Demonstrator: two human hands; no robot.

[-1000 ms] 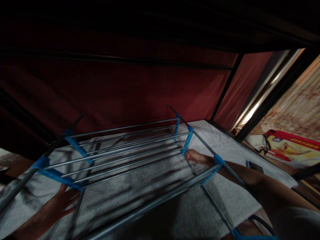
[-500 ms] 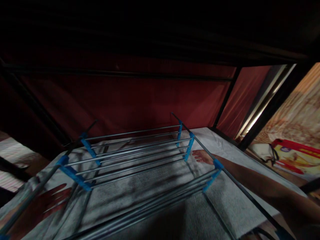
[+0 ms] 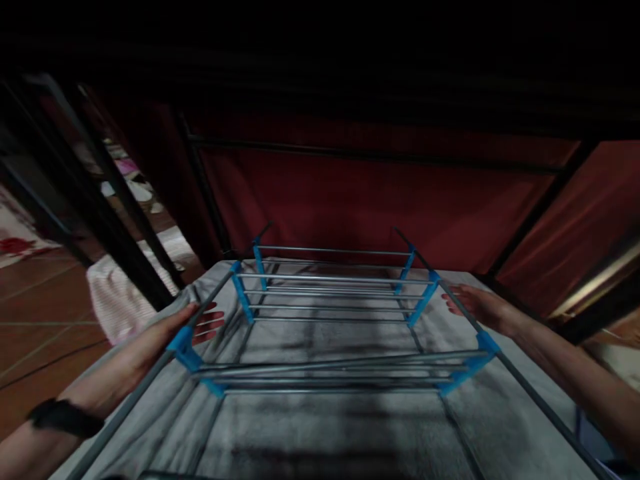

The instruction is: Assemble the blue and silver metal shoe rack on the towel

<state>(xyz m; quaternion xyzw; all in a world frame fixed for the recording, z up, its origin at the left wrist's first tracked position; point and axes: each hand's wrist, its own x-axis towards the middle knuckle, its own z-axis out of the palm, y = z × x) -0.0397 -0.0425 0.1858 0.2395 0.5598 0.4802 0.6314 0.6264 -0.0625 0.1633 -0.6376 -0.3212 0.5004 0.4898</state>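
A metal-tube rack with blue plastic joints (image 3: pixel 345 365) lies on a grey-white cloth (image 3: pixel 320 433). My left hand (image 3: pixel 200 323) is at its left side pole, fingers spread and reaching past the pole toward the inside. Whether that hand touches the pole I cannot tell. On the far right, my right hand (image 3: pixel 475 303) is beside the right side pole, fingers apart, with the fingertips showing on the inner side. Neither hand is closed round a tube. A black band (image 3: pixel 65 418) circles my left wrist.
Dark red fabric (image 3: pixel 350 207) hangs behind the rack, with dark frame bars (image 3: pixel 375 157) across it. The space overhead is very dark. On the left, dark posts (image 3: pixel 115 227) stand near a pale striped cloth (image 3: pixel 123 300) and a tiled floor (image 3: pixel 45 333).
The view has swung left. My left hand has moved forward along the left pole; my right hand remains near the right pole. The rack now appears squarer to me.
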